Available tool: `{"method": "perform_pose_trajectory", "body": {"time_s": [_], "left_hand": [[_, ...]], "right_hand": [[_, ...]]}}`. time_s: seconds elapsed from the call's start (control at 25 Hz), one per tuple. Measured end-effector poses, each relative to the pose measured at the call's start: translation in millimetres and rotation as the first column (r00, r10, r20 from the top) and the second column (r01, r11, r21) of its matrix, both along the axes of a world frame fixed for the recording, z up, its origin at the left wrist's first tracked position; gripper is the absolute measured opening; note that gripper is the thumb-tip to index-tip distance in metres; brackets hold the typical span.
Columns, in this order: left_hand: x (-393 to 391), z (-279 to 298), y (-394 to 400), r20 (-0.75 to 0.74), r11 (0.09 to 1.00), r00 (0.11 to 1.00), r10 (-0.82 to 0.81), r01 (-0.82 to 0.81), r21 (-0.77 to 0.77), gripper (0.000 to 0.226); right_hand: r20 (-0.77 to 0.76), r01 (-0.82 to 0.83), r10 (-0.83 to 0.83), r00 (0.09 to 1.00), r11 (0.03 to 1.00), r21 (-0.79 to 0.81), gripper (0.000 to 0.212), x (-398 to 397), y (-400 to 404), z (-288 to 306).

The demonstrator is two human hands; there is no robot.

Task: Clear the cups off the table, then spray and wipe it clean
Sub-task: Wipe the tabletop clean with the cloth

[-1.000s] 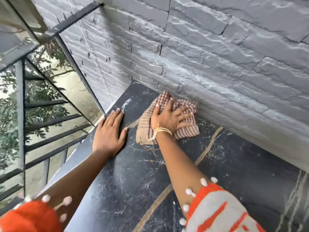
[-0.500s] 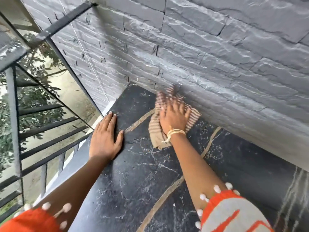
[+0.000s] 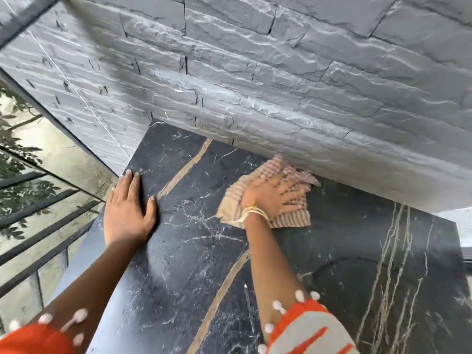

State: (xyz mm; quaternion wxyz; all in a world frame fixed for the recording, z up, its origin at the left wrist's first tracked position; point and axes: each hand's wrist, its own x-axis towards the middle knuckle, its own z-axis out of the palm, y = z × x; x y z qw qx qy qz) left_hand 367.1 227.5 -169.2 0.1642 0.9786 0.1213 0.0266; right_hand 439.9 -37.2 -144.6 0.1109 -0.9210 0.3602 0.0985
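Note:
A black marble table (image 3: 194, 264) with tan veins fills the lower middle of the head view. A striped beige-and-brown cloth (image 3: 293, 218) lies flat on it, close against the stone wall. My right hand (image 3: 270, 198) presses down on the cloth with fingers spread and straight, pointing right. My left hand (image 3: 127, 210) rests flat on the table near its left edge, fingers together and straight. No cups or spray bottle are in view.
A grey rough stone wall (image 3: 255, 85) rises right behind the table's far edge. To the left, past the table edge, are dark metal railing bars (image 3: 38, 226) and glass with tree leaves beyond. A pale ledge (image 3: 459, 221) shows at the far right.
My right hand has slid the cloth to the right along the wall. My left hand stays flat near the left edge. The camera has shifted right.

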Motion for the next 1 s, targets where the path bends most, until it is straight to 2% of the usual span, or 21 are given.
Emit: {"method": "perform_pose_trajectory", "body": {"time_s": [0.08,0.12,0.16,0.24,0.32,0.36,0.4,0.44,0.52,0.6,0.68,0.76,0.88,0.96,1.0], "left_hand": [[1,0,0,0.012,1.0,1.0,0.002,-0.002,0.003,0.071],[2,-1,1,0.012,1.0,1.0,-0.003,0.003,0.003,0.071],[1,-1,2,0.01,1.0,1.0,-0.012,0.012,-0.001,0.071],[2,-3,5,0.019,1.0,0.999,-0.028,0.028,0.002,0.071],[1,-5,7,0.009,0.999,0.999,-0.04,0.04,0.007,0.072],[1,-5,8,0.007,0.999,0.999,-0.044,0.044,0.008,0.071],[0,-6,7,0.012,0.999,0.999,-0.047,0.047,0.007,0.07],[0,-6,6,0.018,0.999,0.999,-0.046,0.046,0.005,0.068],[0,-5,5,0.016,0.999,0.999,-0.033,0.033,-0.004,0.066],[0,-4,4,0.012,1.0,1.0,-0.023,0.024,-0.01,0.066],[0,0,3,0.008,1.0,1.0,-0.012,0.012,-0.014,0.067],[-1,2,0,-0.006,1.0,1.0,-0.001,0.001,-0.016,0.068],[1,1,-1,-0.015,1.0,1.0,0.007,-0.008,-0.008,0.068],[2,0,-1,-0.014,1.0,1.0,0.005,-0.005,0.003,0.068],[1,-1,0,-0.004,1.0,1.0,0.003,-0.003,0.009,0.067]], "right_hand": [[0.051,-0.27,0.27,0.962,0.963,0.006,0.069,18,53,-6],[0.072,-0.43,0.427,0.901,0.903,0.025,0.067,24,82,-7],[0.078,-0.592,0.588,0.805,0.805,0.036,0.065,24,108,-7],[0.069,-0.849,0.847,0.527,0.527,0.019,0.059,16,146,-5],[0.069,-0.952,0.95,0.304,0.305,-0.009,0.055,13,144,-3],[0.066,-0.968,0.967,0.248,0.25,-0.026,0.055,14,131,-5],[0.056,-0.969,0.968,0.244,0.246,-0.038,0.056,16,112,-7],[0.047,-0.953,0.953,0.298,0.3,-0.044,0.059,19,89,-8],[0.039,-0.854,0.857,0.514,0.516,-0.069,0.064,21,39,-12],[0.028,-0.674,0.681,0.731,0.728,-0.122,0.066,12,-16,-15],[0.043,-0.453,0.469,0.882,0.871,-0.192,0.067,-9,-61,-15],[0.057,-0.241,0.254,0.966,0.956,-0.169,0.065,-30,-80,-11],[0.048,0.029,-0.027,0.999,0.998,-0.05,0.063,-29,-52,-7],[0.01,0.05,-0.05,0.999,0.998,-0.033,0.068,-9,-10,0],[0.014,-0.034,0.035,0.999,0.999,-0.032,0.068,5,16,1]]}}
